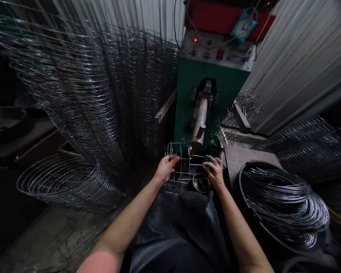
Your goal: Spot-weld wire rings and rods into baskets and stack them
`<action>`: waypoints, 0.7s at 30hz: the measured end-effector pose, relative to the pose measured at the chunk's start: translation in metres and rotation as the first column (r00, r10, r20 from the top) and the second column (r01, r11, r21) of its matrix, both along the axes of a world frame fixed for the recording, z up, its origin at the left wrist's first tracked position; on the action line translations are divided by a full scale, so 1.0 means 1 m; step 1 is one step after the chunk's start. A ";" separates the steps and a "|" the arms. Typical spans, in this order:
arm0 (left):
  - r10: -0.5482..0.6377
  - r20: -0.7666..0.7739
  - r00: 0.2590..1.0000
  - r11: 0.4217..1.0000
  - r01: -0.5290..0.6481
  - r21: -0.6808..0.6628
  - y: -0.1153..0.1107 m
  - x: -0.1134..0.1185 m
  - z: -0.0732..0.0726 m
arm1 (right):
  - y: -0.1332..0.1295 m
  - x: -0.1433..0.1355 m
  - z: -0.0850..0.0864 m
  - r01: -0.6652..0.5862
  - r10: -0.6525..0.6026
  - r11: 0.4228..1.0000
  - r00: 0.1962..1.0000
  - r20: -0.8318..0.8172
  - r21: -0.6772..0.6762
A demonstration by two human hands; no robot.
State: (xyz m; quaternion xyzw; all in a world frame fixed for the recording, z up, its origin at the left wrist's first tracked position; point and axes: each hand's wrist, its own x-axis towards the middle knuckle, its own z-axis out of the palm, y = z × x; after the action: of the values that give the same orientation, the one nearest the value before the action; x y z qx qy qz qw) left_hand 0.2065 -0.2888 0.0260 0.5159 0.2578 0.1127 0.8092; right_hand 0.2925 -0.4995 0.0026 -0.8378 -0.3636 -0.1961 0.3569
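Note:
My left hand (167, 168) is closed around the side of a small round wire frame (181, 179), with something orange covering a finger. The frame's rings and cross wires sit just below the pale metal arm (199, 125) of a green machine (184, 87). Toward the right, straight wire ends reach from the frame to my right hand (215, 171), whose fingers are bent and closed on them. Below that hand is a small round dish (201, 183); its contents are too dark to make out. A dark apron (179, 231) covers my lap.
Tall stacks of wire rings (85, 87) crowd the left, with a lower coil of rings (59, 182) in front. On the right stands a black tub (248, 201) full of wire hoops (295, 201). A blue clock (245, 25) hangs on the machine, near a red light (195, 39).

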 end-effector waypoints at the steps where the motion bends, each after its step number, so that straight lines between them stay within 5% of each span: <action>1: 0.003 -0.003 1.000 1.000 -0.003 0.006 0.000 0.001 0.000 | 0.001 0.001 0.000 0.003 -0.003 1.000 1.000 -0.002 -0.003; 21: -0.011 0.004 1.000 0.995 0.012 -0.094 0.010 0.030 -0.001 | 0.009 0.026 0.001 0.018 -0.018 1.000 0.999 -0.029 -0.015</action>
State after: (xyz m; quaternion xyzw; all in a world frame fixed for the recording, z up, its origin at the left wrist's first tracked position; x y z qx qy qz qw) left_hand 0.2363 -0.2793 0.0246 0.4783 0.2584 0.0967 0.8337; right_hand 0.3186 -0.4905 0.0039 -0.8465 -0.3521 -0.1842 0.3544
